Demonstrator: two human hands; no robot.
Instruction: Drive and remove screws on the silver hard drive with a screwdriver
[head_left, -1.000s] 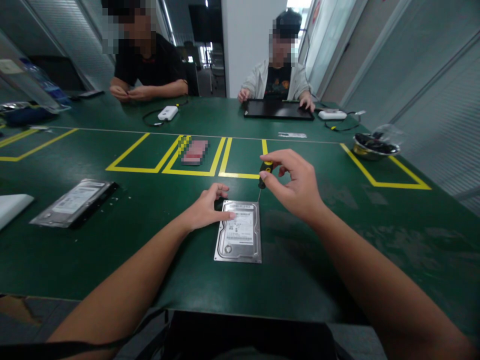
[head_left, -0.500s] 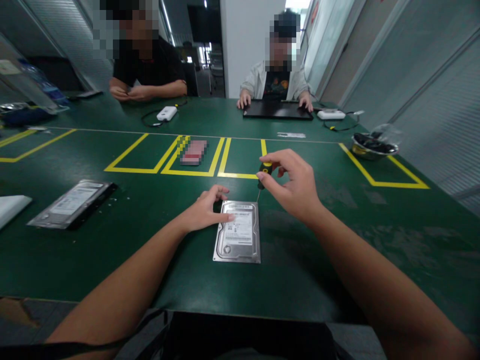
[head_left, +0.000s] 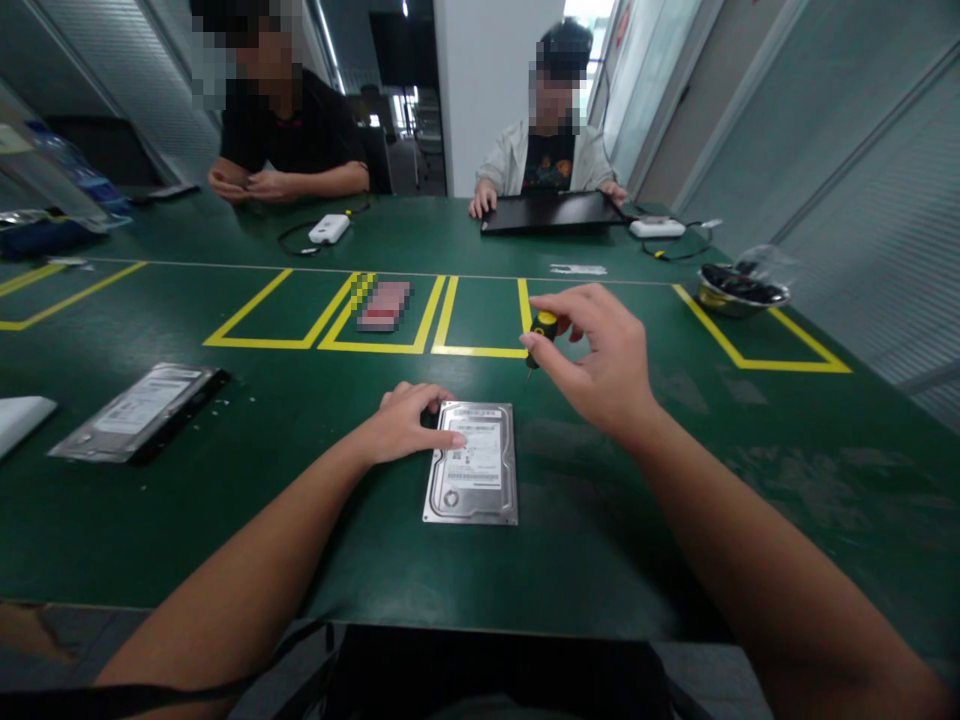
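A silver hard drive with a white label lies flat on the green table in front of me. Its left edge is gripped by my left hand, thumb on the label and fingers around the far left side. My right hand pinches a short black and yellow screwdriver between thumb and fingers. The thin tip points down, lifted clear of the drive, beyond its far right corner.
Another hard drive lies to the left beside small scattered bits. Yellow tape outlines boxes across the table. A metal bowl holding dark items stands at the right. Across the table, two people sit; one holds a black panel.
The screwdriver in my right hand has risen off the drive's far right corner and shifted right. My left hand stays on the drive. Across the table, the black panel has been tilted up.
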